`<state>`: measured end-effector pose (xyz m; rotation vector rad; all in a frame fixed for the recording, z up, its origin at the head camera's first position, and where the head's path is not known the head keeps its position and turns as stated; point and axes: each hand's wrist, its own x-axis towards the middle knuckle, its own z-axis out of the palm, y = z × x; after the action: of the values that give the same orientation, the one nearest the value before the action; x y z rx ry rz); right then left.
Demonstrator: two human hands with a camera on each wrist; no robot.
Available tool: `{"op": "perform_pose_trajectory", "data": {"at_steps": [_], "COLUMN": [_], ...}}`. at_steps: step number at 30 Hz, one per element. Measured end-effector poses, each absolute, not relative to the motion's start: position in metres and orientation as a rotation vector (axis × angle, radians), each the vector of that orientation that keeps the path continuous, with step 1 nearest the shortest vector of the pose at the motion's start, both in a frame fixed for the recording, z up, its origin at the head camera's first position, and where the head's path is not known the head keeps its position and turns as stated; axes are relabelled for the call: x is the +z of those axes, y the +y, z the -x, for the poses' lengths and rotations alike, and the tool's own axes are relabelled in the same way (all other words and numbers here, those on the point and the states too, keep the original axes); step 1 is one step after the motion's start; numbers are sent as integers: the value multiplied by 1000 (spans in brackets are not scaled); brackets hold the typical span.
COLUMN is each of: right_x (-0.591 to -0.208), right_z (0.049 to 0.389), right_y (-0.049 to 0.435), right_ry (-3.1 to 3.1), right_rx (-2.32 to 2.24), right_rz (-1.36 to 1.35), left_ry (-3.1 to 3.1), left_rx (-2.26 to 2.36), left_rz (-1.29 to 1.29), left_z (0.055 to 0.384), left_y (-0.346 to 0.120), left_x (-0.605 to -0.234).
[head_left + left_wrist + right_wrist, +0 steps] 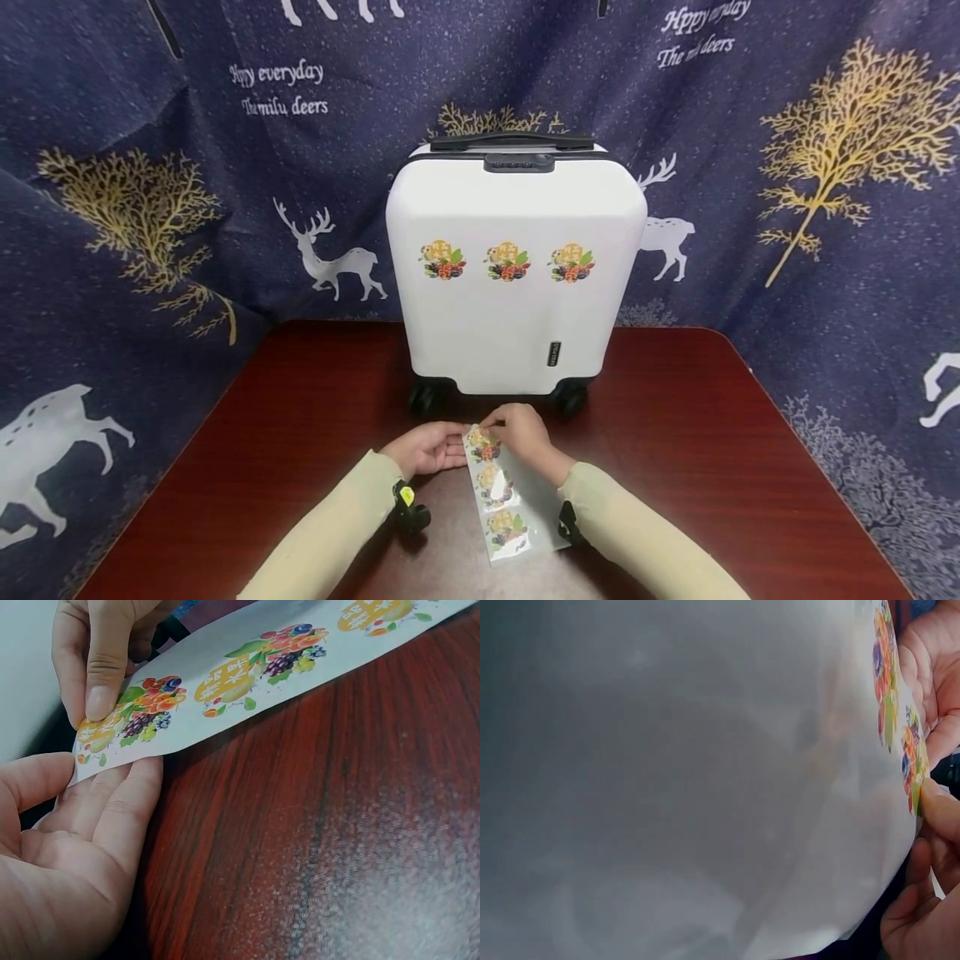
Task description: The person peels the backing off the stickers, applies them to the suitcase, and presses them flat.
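Left hand (430, 450) and right hand (522, 432) both pinch one end of a glossy white fruit-sticker sheet (517, 500); closed white hard-shell suitcase (516, 312) stands behind, contents hidden.

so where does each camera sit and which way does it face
Head: on the head, facing forward and down at the suitcase, table and sticker sheet; left hand, right hand and sleeves show.
Left wrist: on that wrist, facing the sticker sheet's printed strip; both hands show.
Right wrist: on that wrist, facing the sticker sheet close up; parts of both hands show.
Shared: both wrist views show the sticker sheet.
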<state>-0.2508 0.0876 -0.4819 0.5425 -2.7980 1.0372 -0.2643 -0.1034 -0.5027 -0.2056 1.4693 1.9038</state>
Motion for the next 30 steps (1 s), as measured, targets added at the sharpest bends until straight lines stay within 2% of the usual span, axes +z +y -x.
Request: {"op": "perform_pose_trajectory", "data": {"at_steps": [30], "right_x": [-487], "right_z": [254], "right_y": [89], "right_ry": [-2782], "right_rx": [1153], "right_rz": [-598], "left_ry": [1513], "left_rx": [1897], "left_rz": [224], "left_z": [263], "left_y": [-103], "left_x": [-503]}}
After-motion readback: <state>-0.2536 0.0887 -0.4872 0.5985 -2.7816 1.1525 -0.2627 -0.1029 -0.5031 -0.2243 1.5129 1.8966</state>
